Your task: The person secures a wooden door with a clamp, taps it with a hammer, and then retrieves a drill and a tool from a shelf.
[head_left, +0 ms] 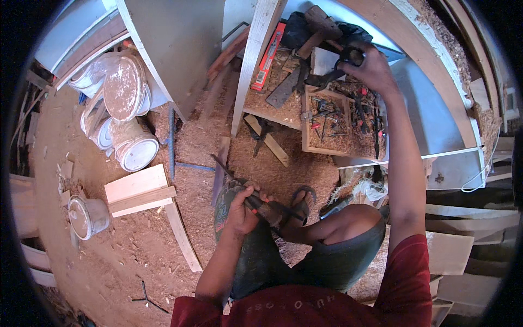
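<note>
Above my left knee, my left hand (pixel 244 211) is closed around a dark hand tool (pixel 261 210). A long thin tip sticks out up and to the left, and orange-red spots show on its body; its exact kind cannot be made out. My right arm reaches far forward over the shelf, where my right hand (pixel 371 70) grips a black tool with a round end (pixel 354 55). Part of it is hidden by my fingers. Just below that hand lies a shallow wooden box (pixel 306 143) holding several small bits and metal pieces. A hammer (pixel 311 43) rests beyond it.
A red carton (pixel 268 57) and a flat metal blade (pixel 283 90) lie on the shelf. White-stained buckets (pixel 139 154) stand at the left, near joined wooden boards (pixel 139 199). Wood shavings (pixel 190 141) cover the floor. A pale upright panel (pixel 169 49) rises ahead.
</note>
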`<state>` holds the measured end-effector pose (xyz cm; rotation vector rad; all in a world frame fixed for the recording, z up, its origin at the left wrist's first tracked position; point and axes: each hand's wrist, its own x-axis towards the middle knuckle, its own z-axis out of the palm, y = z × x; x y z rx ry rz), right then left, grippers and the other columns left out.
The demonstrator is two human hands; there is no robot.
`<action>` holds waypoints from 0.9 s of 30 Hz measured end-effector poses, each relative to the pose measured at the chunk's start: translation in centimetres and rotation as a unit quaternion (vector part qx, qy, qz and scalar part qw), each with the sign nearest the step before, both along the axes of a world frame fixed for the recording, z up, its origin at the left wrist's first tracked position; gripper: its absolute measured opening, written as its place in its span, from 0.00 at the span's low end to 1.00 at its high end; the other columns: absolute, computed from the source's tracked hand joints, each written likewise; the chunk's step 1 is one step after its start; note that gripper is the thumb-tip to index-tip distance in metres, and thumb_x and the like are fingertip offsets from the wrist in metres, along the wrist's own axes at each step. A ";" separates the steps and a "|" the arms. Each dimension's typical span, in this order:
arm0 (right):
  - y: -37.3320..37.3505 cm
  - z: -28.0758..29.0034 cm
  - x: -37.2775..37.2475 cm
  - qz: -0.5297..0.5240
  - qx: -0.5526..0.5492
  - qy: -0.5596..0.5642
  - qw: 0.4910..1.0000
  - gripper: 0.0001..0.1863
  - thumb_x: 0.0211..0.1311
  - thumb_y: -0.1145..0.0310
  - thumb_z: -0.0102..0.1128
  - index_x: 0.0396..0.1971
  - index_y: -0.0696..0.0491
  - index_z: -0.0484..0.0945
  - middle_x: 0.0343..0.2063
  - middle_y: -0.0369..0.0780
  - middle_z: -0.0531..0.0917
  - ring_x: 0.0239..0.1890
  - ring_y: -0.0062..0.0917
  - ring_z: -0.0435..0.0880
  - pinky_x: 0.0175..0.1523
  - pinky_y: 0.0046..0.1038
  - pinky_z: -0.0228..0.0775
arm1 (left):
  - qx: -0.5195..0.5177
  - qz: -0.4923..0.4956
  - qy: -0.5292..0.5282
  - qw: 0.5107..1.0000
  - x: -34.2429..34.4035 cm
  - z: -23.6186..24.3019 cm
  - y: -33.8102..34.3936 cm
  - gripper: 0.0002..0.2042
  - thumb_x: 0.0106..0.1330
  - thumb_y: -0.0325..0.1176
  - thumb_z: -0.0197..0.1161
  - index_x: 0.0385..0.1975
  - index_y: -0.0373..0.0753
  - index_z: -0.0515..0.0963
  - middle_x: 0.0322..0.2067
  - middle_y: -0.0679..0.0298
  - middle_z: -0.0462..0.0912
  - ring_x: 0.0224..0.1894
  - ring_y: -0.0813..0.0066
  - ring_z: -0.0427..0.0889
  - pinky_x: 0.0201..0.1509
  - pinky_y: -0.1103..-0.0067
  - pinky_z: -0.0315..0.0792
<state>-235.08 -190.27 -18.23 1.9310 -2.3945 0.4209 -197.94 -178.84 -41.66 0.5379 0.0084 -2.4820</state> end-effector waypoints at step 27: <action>-6.9 -8.7 8.8 0.124 0.161 0.017 0.979 0.32 0.50 0.58 0.72 0.58 0.49 0.75 0.46 0.52 0.82 0.52 0.45 0.80 0.59 0.41 0.71 | -0.043 0.007 0.046 0.998 0.7 -0.2 0.1 0.14 0.67 0.42 0.56 0.43 0.38 0.74 0.32 0.55 0.78 0.43 0.57 0.77 0.57 0.59 0.68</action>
